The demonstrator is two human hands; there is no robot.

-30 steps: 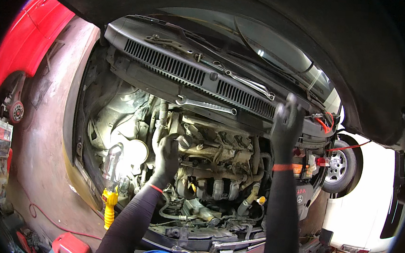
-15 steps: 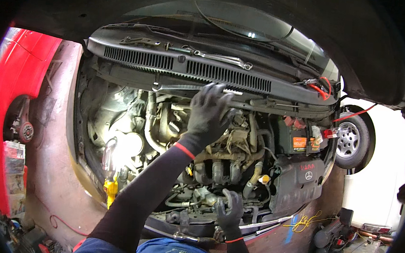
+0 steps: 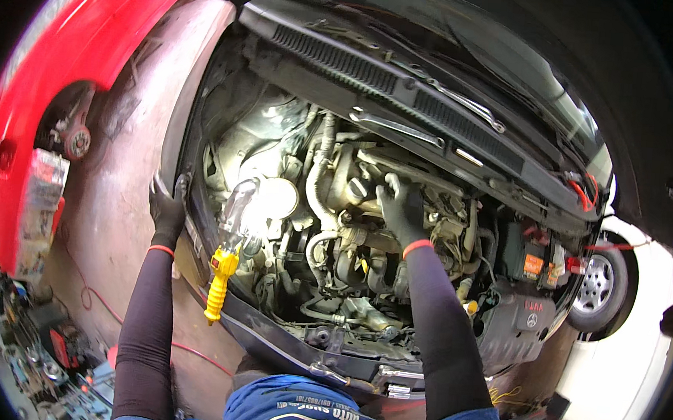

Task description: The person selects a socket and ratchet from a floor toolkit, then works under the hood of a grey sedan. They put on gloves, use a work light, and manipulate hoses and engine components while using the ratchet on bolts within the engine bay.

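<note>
My left hand (image 3: 167, 207), in a black glove, rests at the outer edge of the left fender (image 3: 192, 153), thumb and fingers apart. Over the middle of the engine (image 3: 357, 243) reaches my right hand (image 3: 403, 208), gloved too. Its fingers are spread near the black oil filler cap (image 3: 359, 188), and nothing shows in them. A wrench (image 3: 397, 128) lies on the ledge behind the engine, with a short silver bar (image 3: 469, 157) to its right. Further back, a longer wrench (image 3: 469, 104) lies on the cowl (image 3: 339, 60).
A lit work lamp with a yellow handle (image 3: 220, 284) leans in the bay's left side. The battery (image 3: 524, 254) and a black plastic cover (image 3: 519, 328) sit at the right. A red car body (image 3: 67, 51) stands at the left; tools (image 3: 45, 361) cover the lower left.
My left hand has left the ledge behind the engine for the left fender. My right hand has moved from the front of the bay to mid-engine. The view has turned and shifted left.
</note>
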